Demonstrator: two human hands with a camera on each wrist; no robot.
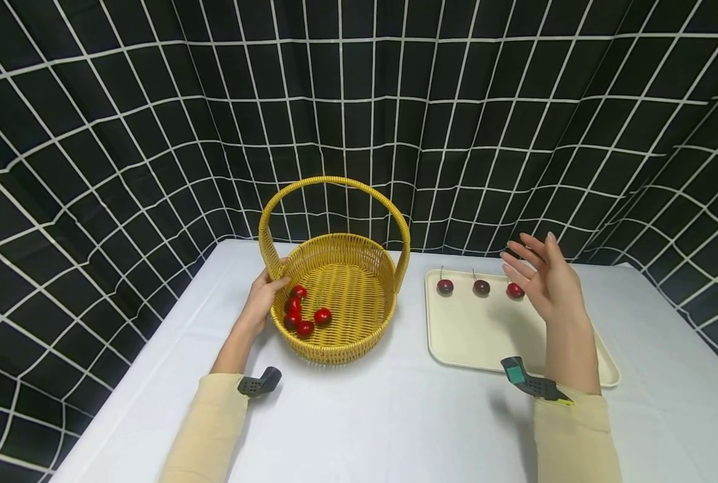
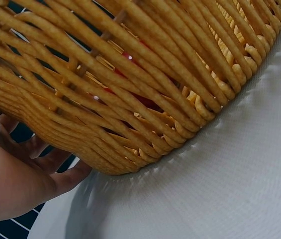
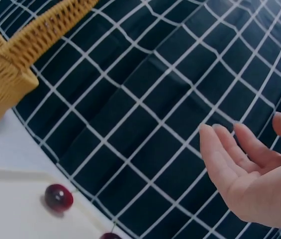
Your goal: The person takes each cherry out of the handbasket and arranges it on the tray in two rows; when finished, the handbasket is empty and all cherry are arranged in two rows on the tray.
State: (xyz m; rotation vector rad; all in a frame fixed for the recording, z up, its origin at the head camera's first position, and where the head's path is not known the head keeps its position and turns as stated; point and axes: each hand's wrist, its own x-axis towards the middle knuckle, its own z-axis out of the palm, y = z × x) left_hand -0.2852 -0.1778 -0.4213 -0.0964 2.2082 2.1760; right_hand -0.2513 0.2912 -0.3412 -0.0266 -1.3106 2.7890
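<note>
A yellow wicker basket [image 1: 349, 342] with a tall arched handle stands on the table. My left hand [image 1: 262, 295] grips its left rim at the foot of the handle, thumb over the edge; in the left wrist view the fingers [image 2: 73, 177] reach under the woven side. Several red cherries [image 1: 322, 316] lie inside, toward the basket's left. On the cream tray [image 1: 473, 335] to the right, three dark red cherries [image 1: 481, 288] with stems line the far edge. Above the tray's right side, my right hand [image 1: 542, 278] is raised with fingers loosely spread and nothing in it.
A white cloth [image 1: 389, 416] covers the table. Black curtains [image 1: 371, 121] with a white grid surround its back and sides. Each wrist carries a dark camera mount [image 1: 261, 382], and the right one hangs over the tray's near edge.
</note>
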